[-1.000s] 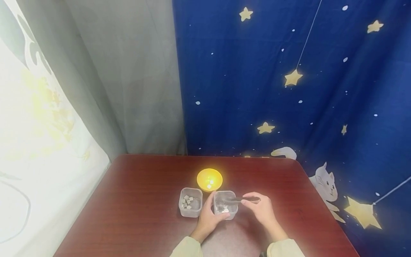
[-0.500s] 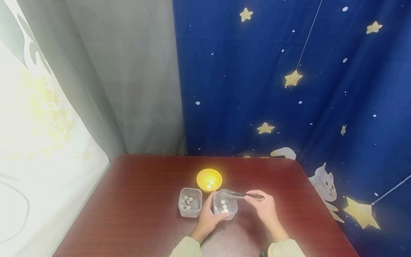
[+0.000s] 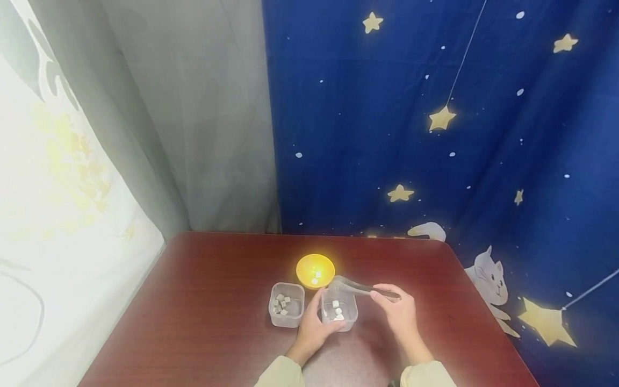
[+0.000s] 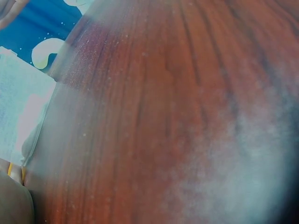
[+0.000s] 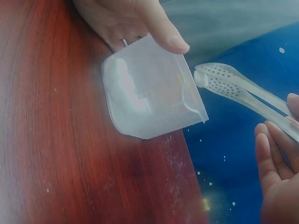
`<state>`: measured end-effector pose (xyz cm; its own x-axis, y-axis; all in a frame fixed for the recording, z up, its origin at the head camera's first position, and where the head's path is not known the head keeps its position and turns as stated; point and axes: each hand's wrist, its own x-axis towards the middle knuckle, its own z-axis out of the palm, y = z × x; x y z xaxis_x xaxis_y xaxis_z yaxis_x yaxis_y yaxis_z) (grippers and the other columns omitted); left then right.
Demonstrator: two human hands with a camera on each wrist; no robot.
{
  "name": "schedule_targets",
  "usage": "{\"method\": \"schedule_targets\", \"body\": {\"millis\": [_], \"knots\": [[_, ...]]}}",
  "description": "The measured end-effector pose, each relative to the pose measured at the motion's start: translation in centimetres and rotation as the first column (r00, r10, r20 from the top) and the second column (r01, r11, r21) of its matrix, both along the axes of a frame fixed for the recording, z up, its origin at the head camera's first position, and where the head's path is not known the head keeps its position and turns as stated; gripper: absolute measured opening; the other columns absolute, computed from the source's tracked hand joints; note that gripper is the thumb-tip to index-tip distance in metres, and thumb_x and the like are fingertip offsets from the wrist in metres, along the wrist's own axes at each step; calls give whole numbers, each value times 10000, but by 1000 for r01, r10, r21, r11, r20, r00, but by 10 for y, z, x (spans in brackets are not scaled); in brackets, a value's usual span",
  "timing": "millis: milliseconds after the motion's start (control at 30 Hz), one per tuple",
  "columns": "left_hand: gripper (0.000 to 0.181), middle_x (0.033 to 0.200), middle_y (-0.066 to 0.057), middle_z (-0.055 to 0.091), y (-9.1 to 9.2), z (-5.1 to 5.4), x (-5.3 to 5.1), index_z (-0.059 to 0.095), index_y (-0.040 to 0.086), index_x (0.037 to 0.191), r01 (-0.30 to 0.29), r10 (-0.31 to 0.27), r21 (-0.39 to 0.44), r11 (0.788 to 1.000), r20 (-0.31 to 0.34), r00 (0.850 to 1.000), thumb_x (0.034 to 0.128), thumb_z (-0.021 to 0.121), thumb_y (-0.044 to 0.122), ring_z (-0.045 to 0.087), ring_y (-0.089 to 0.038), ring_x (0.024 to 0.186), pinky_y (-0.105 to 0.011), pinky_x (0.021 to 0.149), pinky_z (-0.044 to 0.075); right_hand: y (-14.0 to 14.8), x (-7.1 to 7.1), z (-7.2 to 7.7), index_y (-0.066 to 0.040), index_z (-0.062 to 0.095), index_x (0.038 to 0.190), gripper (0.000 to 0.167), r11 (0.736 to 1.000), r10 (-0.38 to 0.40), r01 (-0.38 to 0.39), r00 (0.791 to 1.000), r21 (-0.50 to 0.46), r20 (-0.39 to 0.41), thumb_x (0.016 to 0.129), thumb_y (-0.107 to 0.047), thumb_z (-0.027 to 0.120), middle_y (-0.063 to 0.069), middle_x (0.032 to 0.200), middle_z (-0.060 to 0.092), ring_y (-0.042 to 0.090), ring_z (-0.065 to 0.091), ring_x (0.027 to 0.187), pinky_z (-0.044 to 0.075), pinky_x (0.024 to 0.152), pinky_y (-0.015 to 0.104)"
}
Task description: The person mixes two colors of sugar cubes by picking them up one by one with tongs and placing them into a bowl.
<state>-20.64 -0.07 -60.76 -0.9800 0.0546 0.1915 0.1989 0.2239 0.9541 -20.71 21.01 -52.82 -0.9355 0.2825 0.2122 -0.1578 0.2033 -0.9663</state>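
My left hand [image 3: 311, 329] grips the right-hand clear container [image 3: 349, 317], thumb at its near side; white pieces [image 3: 338, 311] lie inside. My right hand [image 3: 400, 312] holds grey tongs [image 3: 360, 288] by the handle end, their tips over the container's far rim. In the right wrist view, a small white piece [image 5: 201, 79] sits between the perforated tips of the tongs [image 5: 229, 84], just outside the rim of the container [image 5: 145, 93]. The yellow bowl [image 3: 304, 264] stands behind, with pale pieces [image 3: 315, 281] in it.
A second clear container [image 3: 287, 322] holding several greyish cubes [image 3: 282, 303] stands left of my left hand. The dark red table [image 3: 217, 301] ends at curtains behind, grey at left and blue with stars at right.
My right hand has raised the tongs out of the right-hand container to above its far rim, near the yellow bowl. My left hand has stayed on the container.
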Motion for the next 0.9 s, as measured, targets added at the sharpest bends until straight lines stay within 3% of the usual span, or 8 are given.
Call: {"method": "schedule_targets", "body": {"millis": [333, 900], "knots": [[1023, 1469, -31, 440, 0, -3, 0, 363, 145, 1500, -10, 10, -2, 1000, -5, 1000, 651, 878, 388, 420, -234, 1313, -492, 1089, 303, -6, -6, 4, -41, 751, 975, 256, 997, -54, 53, 998, -54, -18, 762, -153, 839, 39, 882, 731, 136, 701, 785, 567, 664, 268], [1018, 1470, -31, 440, -2, -3, 0, 358, 136, 1502, -8, 8, -7, 1000, -4, 1000, 662, 876, 388, 428, -228, 1310, -485, 1084, 314, -28, -21, 4, -21, 746, 988, 254, 993, -86, 83, 996, -88, -24, 779, -143, 825, 119, 934, 726, 101, 679, 768, 550, 660, 241]]}}
